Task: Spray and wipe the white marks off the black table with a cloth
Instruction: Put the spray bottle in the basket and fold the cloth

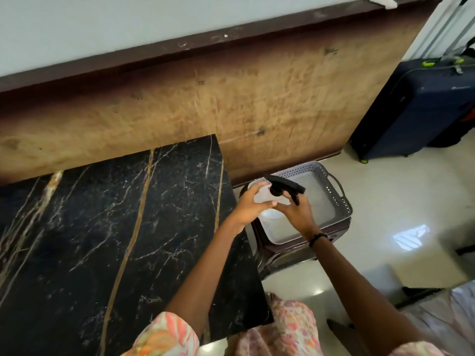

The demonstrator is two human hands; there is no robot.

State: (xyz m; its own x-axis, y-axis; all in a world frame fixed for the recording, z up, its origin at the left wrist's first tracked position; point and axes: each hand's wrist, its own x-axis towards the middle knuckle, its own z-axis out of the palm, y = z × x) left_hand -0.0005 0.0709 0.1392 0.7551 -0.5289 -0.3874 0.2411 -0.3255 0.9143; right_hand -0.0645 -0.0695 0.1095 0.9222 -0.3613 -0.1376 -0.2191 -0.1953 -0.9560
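The black marble table (108, 227) with gold and white veins fills the left and centre of the head view. To its right, over a grey perforated tray (331, 199), both my hands grip a clear spray bottle (264, 195) with a black trigger head. My left hand (250, 205) wraps the bottle's body from the left. My right hand (299, 214) holds it from the right, near the trigger. I see no cloth. No distinct white marks stand out from the veining.
The tray rests on a dark brown stool (290, 253) beside the table's right edge. A wooden wall panel (231, 106) backs the table. A navy suitcase (421, 106) stands on the glossy tiled floor (385, 227) at the far right.
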